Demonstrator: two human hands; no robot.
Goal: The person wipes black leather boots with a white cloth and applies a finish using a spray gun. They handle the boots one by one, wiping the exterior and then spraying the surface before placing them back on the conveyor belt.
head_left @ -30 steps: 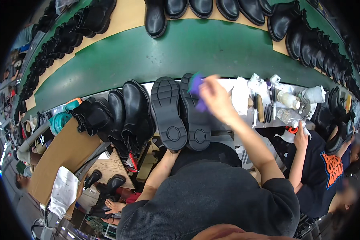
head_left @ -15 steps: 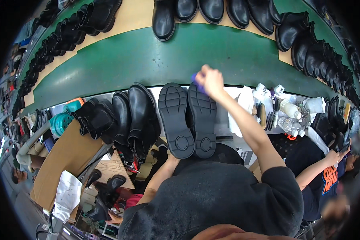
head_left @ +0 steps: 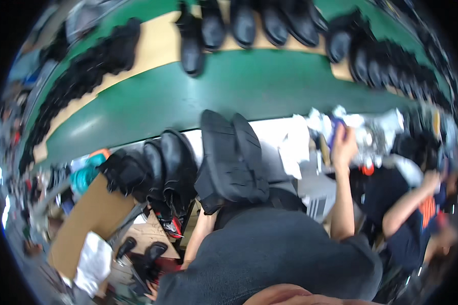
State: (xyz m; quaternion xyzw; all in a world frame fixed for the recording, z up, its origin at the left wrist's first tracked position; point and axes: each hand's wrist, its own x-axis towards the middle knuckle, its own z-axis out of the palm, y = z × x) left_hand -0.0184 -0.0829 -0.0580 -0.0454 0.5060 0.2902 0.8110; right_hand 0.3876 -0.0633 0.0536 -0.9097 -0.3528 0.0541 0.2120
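A pair of black boots (head_left: 224, 152) leans side by side in front of me, toes away from me and blurred by motion. My left forearm (head_left: 199, 235) reaches up to their near end, where the boots hide my left hand and its fingers. My right hand (head_left: 345, 145) is raised over the supplies at the right side of the bench. Its fingers are closed on a small purple object (head_left: 336, 128), whose kind is too blurred to make out. Beside that hand lie white cloth or paper (head_left: 293, 150) and clear and white bottles (head_left: 374, 137).
More black boots (head_left: 175, 157) stand left of the pair. A green work surface (head_left: 229, 84) runs across, with rows of boots (head_left: 243, 28) beyond. At left are a cardboard sheet (head_left: 94, 213) and a teal machine (head_left: 84, 178). Another person's arm (head_left: 409, 203) is at right.
My right hand has moved from the boots' toes rightward to the supplies, keeping the purple object. The boots have tilted, so their soles show less plainly. The whole view has shifted and blurred.
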